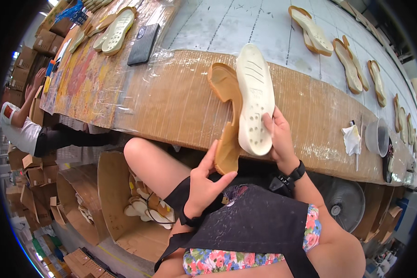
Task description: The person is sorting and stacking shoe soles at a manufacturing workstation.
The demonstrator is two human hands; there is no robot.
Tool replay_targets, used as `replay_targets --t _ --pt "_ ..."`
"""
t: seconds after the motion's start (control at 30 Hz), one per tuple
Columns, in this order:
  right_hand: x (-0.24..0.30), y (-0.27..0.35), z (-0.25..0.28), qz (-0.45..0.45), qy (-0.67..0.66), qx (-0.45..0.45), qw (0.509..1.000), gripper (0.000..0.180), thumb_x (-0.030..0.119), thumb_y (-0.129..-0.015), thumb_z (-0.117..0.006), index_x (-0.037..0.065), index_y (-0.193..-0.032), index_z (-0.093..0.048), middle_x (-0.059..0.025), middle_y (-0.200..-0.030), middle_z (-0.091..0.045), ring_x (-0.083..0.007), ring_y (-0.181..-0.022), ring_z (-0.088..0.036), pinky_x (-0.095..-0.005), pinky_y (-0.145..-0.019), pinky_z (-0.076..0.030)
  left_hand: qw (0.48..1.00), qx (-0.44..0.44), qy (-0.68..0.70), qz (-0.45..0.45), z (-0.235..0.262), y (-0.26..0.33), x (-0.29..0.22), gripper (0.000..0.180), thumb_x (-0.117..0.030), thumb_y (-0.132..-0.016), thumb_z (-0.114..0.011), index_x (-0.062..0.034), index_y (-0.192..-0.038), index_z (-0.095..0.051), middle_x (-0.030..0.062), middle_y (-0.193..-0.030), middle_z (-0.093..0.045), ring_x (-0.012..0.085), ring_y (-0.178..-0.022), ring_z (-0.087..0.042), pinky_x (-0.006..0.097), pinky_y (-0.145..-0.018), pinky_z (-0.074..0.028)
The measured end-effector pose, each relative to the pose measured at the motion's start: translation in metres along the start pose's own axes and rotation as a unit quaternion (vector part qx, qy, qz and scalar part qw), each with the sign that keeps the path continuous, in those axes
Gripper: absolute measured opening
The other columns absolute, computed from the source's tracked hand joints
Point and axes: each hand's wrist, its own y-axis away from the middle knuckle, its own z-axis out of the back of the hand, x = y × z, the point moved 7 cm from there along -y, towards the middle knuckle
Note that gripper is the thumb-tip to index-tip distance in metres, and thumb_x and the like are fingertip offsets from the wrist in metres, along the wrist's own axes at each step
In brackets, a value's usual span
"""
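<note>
My right hand [280, 136] grips a white shoe midsole [255, 92] by its heel end, fingers along its right edge. The midsole stands tilted up over the table edge, its face with grooves and round holes toward me. Beside it on the left is a tan rubber outsole [228, 134], a curved shell with a notch at its waist. My left hand [206, 180] pinches the heel of this outsole between thumb and fingers. The two pieces overlap slightly along their long sides, with the white one in front.
The table edge is covered with cardboard [171, 97] under clear film. A black phone [143, 44] and paired soles [119, 32] lie far left. More soles [312, 32] line the conveyor at right, near a plastic tub [376, 136] and white cloth [351, 139]. A box of soles [146, 204] stands below; another person [25, 125] is left.
</note>
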Motion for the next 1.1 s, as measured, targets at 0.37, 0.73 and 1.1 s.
replay_targets --t 0.37,0.73,1.1 --pt "-0.003 0.033 0.004 -0.099 -0.113 0.043 0.988 0.045 0.006 -0.088 -0.039 0.0 -0.131 -0.027 -0.0128 -0.136 -0.028 -0.0266 -0.124 -0.032 -0.0402 -0.101 -0.03 0.92 -0.046 -0.308 -0.239 -0.025 0.005 -0.048 0.064 -0.005 -0.06 -0.074 0.0006 -0.118 -0.048 0.0166 -0.089 -0.06 0.0271 -0.073 -0.059 0.029 -0.066 -0.049" --pt "0.005 0.038 -0.005 -0.084 -0.163 0.053 0.982 0.045 0.009 -0.089 -0.04 0.001 -0.13 -0.026 -0.014 -0.133 -0.032 -0.0287 -0.124 -0.031 -0.0412 -0.101 -0.03 0.966 -0.039 -0.194 -0.167 -0.03 0.003 -0.036 0.069 -0.009 -0.062 -0.076 0.0016 -0.121 -0.042 0.0165 -0.103 -0.056 0.0219 -0.084 -0.06 0.027 -0.067 -0.052" --pt "0.016 0.042 0.004 -0.083 -0.104 0.027 0.991 0.043 0.01 -0.09 -0.039 -0.002 -0.13 -0.028 -0.0141 -0.126 -0.042 -0.0206 -0.113 -0.045 -0.0317 -0.095 -0.038 0.996 -0.015 -0.01 -0.09 -0.04 0.003 -0.027 0.08 -0.002 -0.066 -0.072 0.0033 -0.131 -0.025 0.0168 -0.115 -0.049 0.0211 -0.096 -0.056 0.028 -0.075 -0.051"
